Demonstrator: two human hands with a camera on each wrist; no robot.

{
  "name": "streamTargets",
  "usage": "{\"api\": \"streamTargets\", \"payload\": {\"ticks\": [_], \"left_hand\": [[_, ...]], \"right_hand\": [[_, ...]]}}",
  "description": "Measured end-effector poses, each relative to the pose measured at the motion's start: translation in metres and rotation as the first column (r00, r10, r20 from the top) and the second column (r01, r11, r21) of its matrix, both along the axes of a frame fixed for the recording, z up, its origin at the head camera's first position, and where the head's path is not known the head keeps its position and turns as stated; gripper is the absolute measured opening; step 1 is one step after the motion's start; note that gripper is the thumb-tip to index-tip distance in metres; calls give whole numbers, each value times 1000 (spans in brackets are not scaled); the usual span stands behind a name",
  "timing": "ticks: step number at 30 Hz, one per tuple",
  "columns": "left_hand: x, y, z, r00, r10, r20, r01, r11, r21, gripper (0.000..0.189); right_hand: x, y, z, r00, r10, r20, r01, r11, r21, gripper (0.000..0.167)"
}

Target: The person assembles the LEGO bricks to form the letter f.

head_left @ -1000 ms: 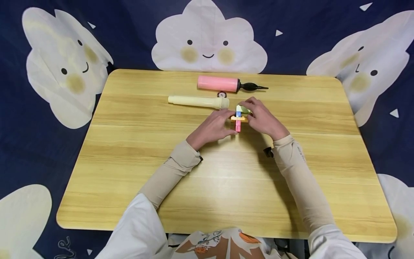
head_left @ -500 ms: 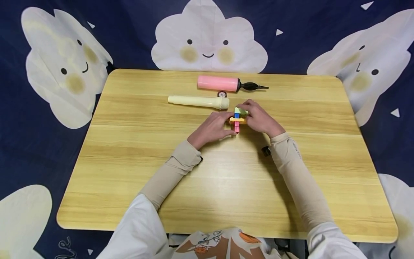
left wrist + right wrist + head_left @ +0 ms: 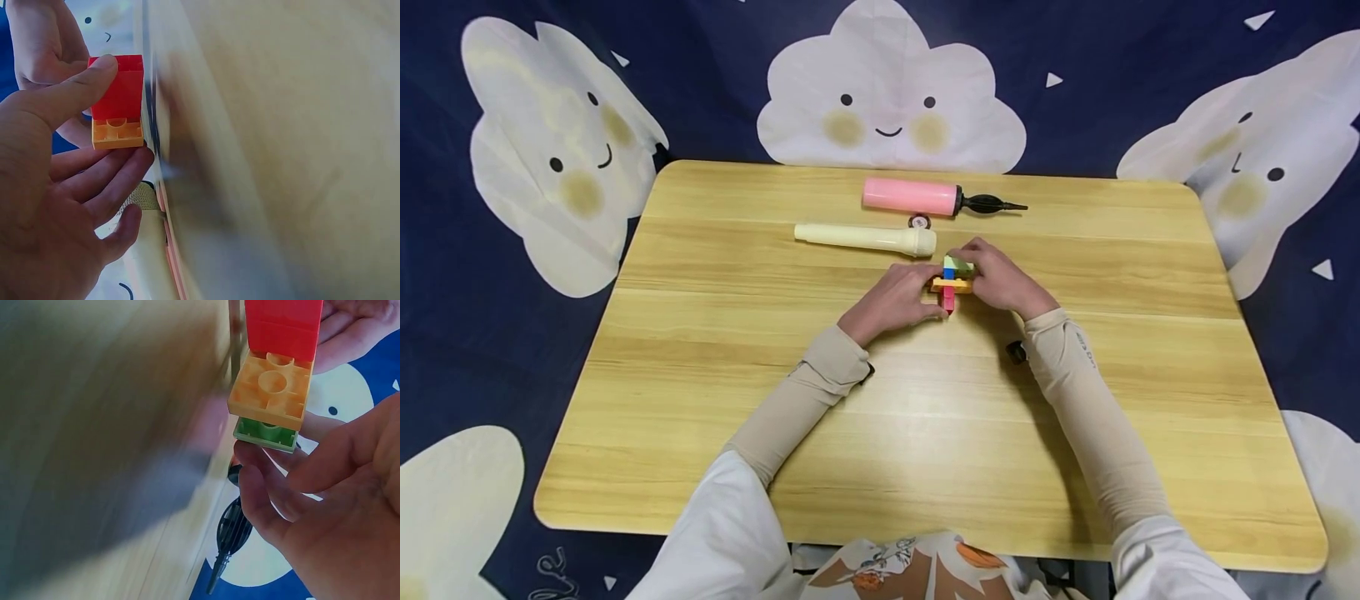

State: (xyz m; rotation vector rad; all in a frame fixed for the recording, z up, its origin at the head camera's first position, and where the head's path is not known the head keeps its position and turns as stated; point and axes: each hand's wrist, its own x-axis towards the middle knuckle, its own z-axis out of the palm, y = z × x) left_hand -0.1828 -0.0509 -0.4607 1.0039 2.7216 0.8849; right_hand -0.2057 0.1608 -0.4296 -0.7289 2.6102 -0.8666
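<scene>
Both hands hold a small build of toy building blocks above the middle of the table. A red block [image 3: 119, 94] is at its near end, a wider orange block [image 3: 272, 387] crosses it, then come a blue block [image 3: 949, 273] and a green block [image 3: 960, 265] at the far end. My left hand [image 3: 895, 302] grips the build from the left, its thumb on the red block and its fingers by the orange one. From the right, my right hand [image 3: 1006, 279] pinches the green block. Its fingertips partly hide that end in the head view.
Beyond the hands a cream toy microphone [image 3: 865, 239] lies on the wooden table [image 3: 700, 375]. Farther back are a pink hand pump [image 3: 910, 197] with a black nozzle and a small round dark-rimmed disc [image 3: 919, 222]. A navy cloth with clouds [image 3: 887, 92] hangs behind.
Both hands and the block build have shifted slightly left and toward the body. Each hand keeps its hold. The head view has tilted a little.
</scene>
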Motion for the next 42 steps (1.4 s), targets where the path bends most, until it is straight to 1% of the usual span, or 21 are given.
{"api": "streamTargets", "payload": {"ticks": [3, 7, 11, 18, 24, 29, 36, 42], "left_hand": [[0, 0, -1, 1000, 5, 4, -4, 1000, -29, 72], [0, 1, -1, 1000, 17, 26, -15, 998, -62, 73], [0, 1, -1, 998, 28, 51, -24, 996, -90, 74], [1, 2, 0, 996, 41, 80, -32, 993, -113, 75], [0, 3, 0, 996, 34, 86, -23, 991, -128, 73], [0, 2, 1, 995, 34, 89, -21, 990, -143, 74], [1, 1, 3, 998, 24, 66, -14, 990, -142, 75], [0, 1, 4, 997, 29, 66, -19, 989, -148, 75]], "right_hand": [[-1, 0, -2, 1000, -2, 8, 2, 1000, 3, 65], [-1, 1, -6, 1000, -9, 18, 9, 1000, 2, 66], [-2, 0, -8, 999, -13, 46, 13, 1000, 9, 66], [-1, 0, -10, 998, -13, 58, 12, 1000, 5, 64], [-1, -2, -13, 998, -23, 62, 23, 1000, 10, 60], [-2, -3, -15, 998, -22, 64, 21, 1000, 16, 62], [-2, -3, -12, 998, -17, 56, 16, 1000, 22, 60], [-2, -2, -11, 999, -22, 46, 21, 1000, 16, 59]]}}
